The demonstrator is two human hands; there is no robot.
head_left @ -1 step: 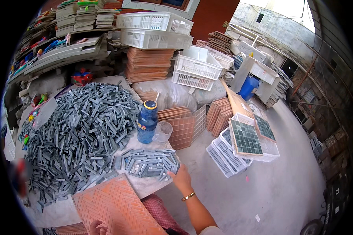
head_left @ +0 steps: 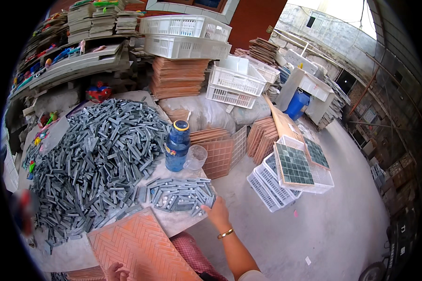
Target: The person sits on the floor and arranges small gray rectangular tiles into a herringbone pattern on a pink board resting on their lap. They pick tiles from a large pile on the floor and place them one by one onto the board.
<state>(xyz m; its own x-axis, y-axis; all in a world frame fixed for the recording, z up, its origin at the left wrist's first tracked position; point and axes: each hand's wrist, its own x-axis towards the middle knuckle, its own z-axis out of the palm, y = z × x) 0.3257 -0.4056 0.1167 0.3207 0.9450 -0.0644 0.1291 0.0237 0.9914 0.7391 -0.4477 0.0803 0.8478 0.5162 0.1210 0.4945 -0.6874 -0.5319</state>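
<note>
An orange herringbone-grooved panel [head_left: 140, 239] lies tilted across my lap. My left hand [head_left: 117, 272] is over its lower edge, fingers loosely bent and apart, with nothing seen in them; the frame cuts off part of it. My right hand [head_left: 217, 213], a gold bangle on the wrist, is at the table's front right corner. Its fingers are closed beside a small spread of grey stone strips [head_left: 180, 194]; what they grip is hidden. To the left rises a large heap of grey-green strips [head_left: 98, 159].
A blue bottle [head_left: 177, 147] and a clear plastic cup [head_left: 195, 157] stand behind the small spread. White crates [head_left: 272, 187] on the floor at right bear green tile sheets [head_left: 294, 164]. Orange panels [head_left: 180, 77] and more crates [head_left: 187, 28] are stacked at the back.
</note>
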